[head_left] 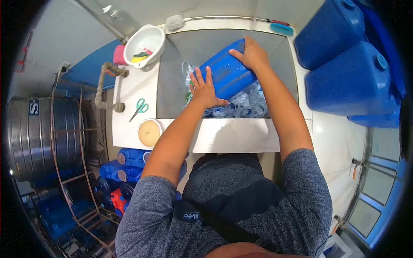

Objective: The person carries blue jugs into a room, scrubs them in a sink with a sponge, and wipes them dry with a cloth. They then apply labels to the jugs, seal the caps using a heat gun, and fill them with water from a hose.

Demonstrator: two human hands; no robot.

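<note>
A blue plastic jug point(228, 69) lies tilted between my hands, over a grey sink basin point(180, 43). My right hand point(253, 56) grips its upper right end, thumb across the near face. At the lower left end, my left hand point(204, 89) presses on the jug with fingers spread and thumb pointing right. Below the jug, a pile of clear plastic pieces point(257, 103) lies in the basin, partly hidden by the jug and my hands.
Left of the basin are a white bowl point(146, 38) with sponges, green-handled scissors point(141, 106) and a round tub point(150, 132). A long-handled brush point(175, 22) lies along the back ledge. Large blue jugs point(348, 79) stand on the right; more blue containers point(129, 159) are stacked lower left.
</note>
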